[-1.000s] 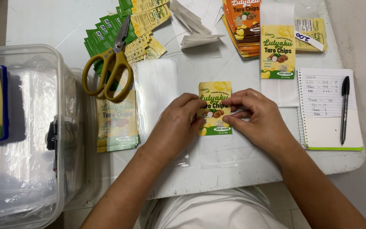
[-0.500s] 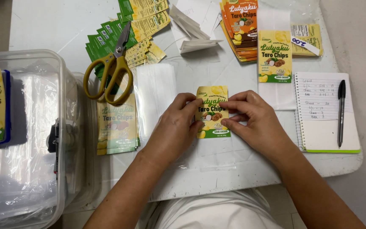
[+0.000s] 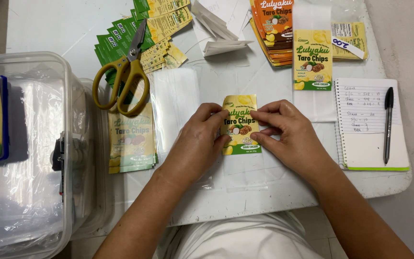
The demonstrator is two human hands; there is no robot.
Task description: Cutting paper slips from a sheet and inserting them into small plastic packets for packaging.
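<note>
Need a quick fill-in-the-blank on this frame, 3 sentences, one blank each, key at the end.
1. Both hands, left hand and right hand, press on a yellow-and-green ____ label.
2. The yellow-handled scissors lie on a fan of ____ labels.
3. A black ____ rests on the spiral notebook.

Missing words: snack; green; pen

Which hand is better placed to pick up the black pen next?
Right. The right hand lies nearer the black pen on the notebook; the left hand is across the label.
</note>
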